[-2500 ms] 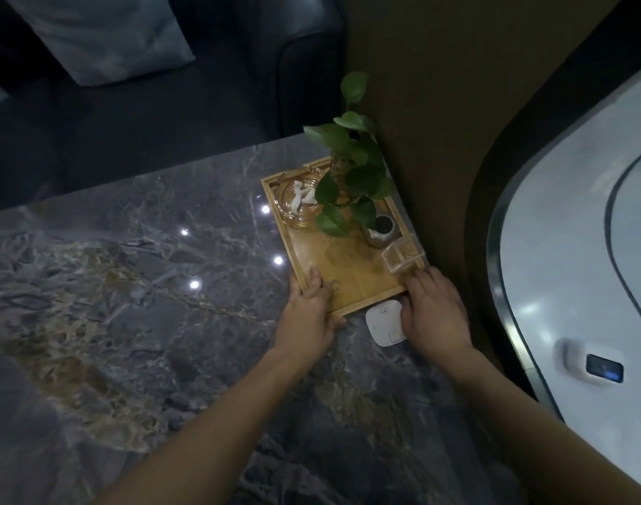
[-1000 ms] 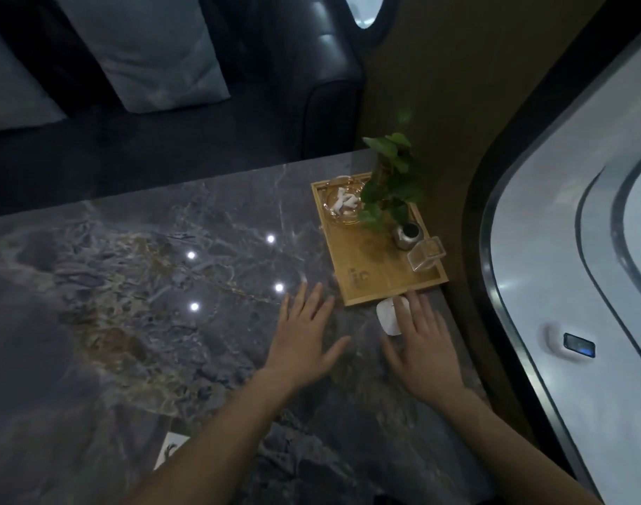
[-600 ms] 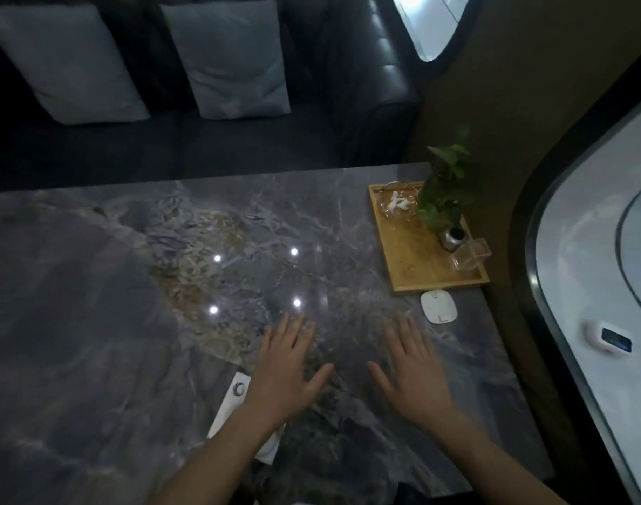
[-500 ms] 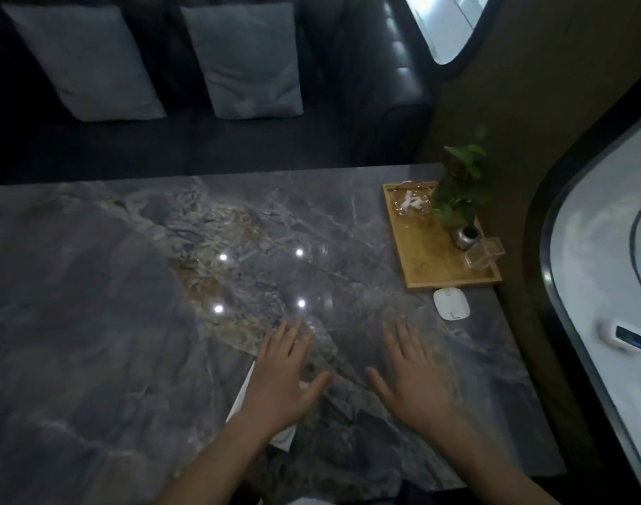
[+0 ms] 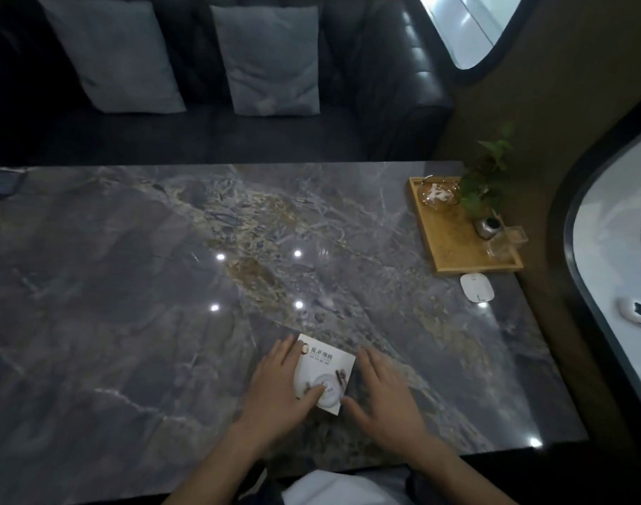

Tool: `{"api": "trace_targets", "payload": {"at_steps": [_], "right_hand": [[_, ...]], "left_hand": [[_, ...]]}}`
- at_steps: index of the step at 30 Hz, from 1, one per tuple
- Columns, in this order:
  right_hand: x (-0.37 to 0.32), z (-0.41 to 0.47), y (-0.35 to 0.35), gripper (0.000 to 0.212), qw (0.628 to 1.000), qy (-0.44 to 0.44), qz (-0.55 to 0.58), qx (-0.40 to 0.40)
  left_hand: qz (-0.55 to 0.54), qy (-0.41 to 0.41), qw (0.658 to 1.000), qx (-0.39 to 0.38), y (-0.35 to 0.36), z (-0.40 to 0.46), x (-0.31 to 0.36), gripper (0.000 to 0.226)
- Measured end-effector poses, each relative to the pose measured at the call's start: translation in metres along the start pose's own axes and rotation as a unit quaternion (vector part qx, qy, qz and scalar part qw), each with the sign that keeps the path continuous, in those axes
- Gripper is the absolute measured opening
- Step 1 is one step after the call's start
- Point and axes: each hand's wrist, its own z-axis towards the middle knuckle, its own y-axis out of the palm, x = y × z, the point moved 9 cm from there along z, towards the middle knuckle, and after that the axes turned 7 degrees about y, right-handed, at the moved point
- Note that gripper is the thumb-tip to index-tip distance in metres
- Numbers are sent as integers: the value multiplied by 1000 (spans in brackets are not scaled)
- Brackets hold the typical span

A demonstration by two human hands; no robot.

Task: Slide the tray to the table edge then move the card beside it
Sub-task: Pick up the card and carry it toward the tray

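The white printed card (image 5: 326, 369) lies flat on the dark marble table (image 5: 166, 286), close to the near edge. My left hand (image 5: 278, 391) rests on its left side, fingers over the edge and thumb pressed across its face. My right hand (image 5: 384, 399) lies flat on the table just right of the card with fingers spread, holding nothing. The wooden tray (image 5: 453, 246) sits at the table's far right edge. It carries a glass dish (image 5: 437, 193), a small potted plant (image 5: 488, 198) and a clear box (image 5: 508, 240).
A white rounded device (image 5: 476, 287) lies just in front of the tray. A dark sofa with two grey cushions (image 5: 271, 56) runs behind the table. A curved white surface (image 5: 617, 267) stands to the right. Light spots reflect mid-table.
Both hands left the tray and drew back to the near edge. My left hand came onto the card, and the card has shifted right on the table. The view tilted up and widened.
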Motion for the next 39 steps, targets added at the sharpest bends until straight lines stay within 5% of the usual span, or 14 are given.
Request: {"api": "trace_targets", "payload": {"at_steps": [10, 25, 30, 33, 39], "right_hand": [[-15, 6, 23, 92, 998, 38, 7, 43], [-18, 5, 24, 85, 995, 70, 23, 60], [-17, 7, 28, 81, 990, 85, 100, 58], [-22, 3, 26, 82, 980, 83, 168, 60], [-26, -3, 8, 48, 941, 91, 308, 103]], "left_hand": [[6, 31, 999, -8, 6, -1, -23, 73], [-53, 16, 998, -17, 11, 1, -29, 78], [-127, 2, 992, -5, 9, -3, -25, 46], [-151, 6, 988, 7, 7, -2, -24, 44], [-213, -4, 977, 28, 2, -3, -15, 51]]}}
